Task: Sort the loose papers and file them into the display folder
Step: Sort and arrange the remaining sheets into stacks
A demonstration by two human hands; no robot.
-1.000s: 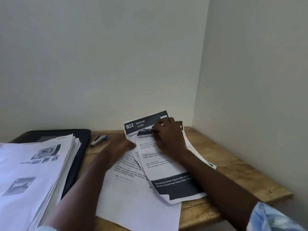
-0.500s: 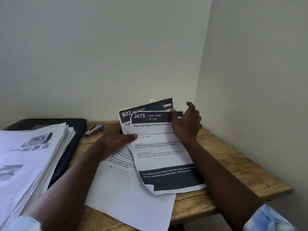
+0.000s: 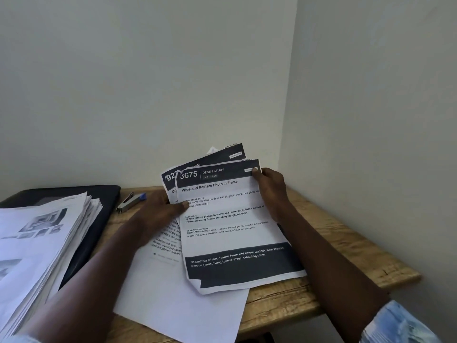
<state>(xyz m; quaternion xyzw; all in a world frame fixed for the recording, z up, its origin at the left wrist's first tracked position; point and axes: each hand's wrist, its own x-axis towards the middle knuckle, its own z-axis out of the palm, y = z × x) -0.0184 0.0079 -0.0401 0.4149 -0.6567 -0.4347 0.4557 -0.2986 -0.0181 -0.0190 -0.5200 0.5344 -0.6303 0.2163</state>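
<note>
Raised: papers off bench | left hand and right hand pinch edges | risk: loose pinch scatters them

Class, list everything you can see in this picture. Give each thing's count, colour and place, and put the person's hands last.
3675 sheet: one, white with dark bands, held over the table's middle.
922 sheet: one, white with dark header, behind the 3675 sheet, lower part on the table.
paper stack: one, white with grey pictures, left, on the folder.
display folder: one, black, left, under the stack.
stapler: one, silver with a blue end, on the table between folder and sheets.
table: one, light wood, in the corner.
walls: two, pale, behind and to the right.
left hand: one, pinches the 3675 sheet's left edge.
right hand: one, grips its top right corner.
</note>
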